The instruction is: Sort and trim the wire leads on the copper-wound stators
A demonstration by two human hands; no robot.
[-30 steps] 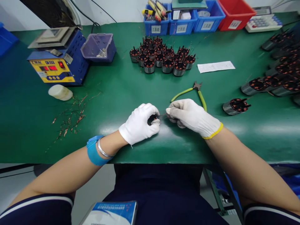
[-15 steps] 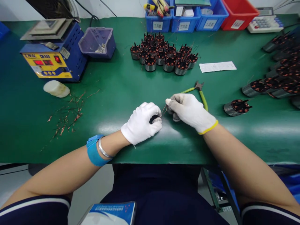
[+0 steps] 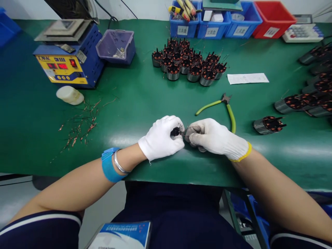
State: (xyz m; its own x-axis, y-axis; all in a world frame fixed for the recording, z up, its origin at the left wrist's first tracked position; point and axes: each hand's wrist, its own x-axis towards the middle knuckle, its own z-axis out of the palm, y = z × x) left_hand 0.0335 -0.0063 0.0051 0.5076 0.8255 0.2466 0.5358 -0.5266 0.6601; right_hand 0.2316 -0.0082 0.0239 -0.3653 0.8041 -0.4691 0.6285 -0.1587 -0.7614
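I had the core [image 3: 175, 131] low in the middle of the green table [image 3: 145, 107], mostly hidden inside the left hand [image 3: 160, 140]. Its fingers and thumb were clamped around it in a curl, with the dark opening showing between them. At 3 o'clock from the core, touching or nearly so, was the right hand [image 3: 218, 137], its fingertips together on thin wire [image 3: 184, 134] at the core's edge. I could not tell how many strands they had.

I judged the step to be finger work on those wire ends, with the left hand as the clamp. As I saw it, a further move there called for a firm left hold and a light, exact pinch, since strands that fine could slip or bend.

At 2 o'clock the green pliers [image 3: 226, 99] lay with handles spread, the nearer handle close to the back of the right hand; the paper slip [image 3: 248, 78] was farther along that line. Past the right hand at 3 o'clock sat 1 loose core [image 3: 268, 125], with more cores [image 3: 294, 103] beyond it. A packed group of cores [image 3: 194, 72] stood at 12 o'clock. Wire scraps [image 3: 89, 126] lay at 9 o'clock, the blue machine [image 3: 63, 71] at 10, and the purple bin [image 3: 128, 52] at 11.
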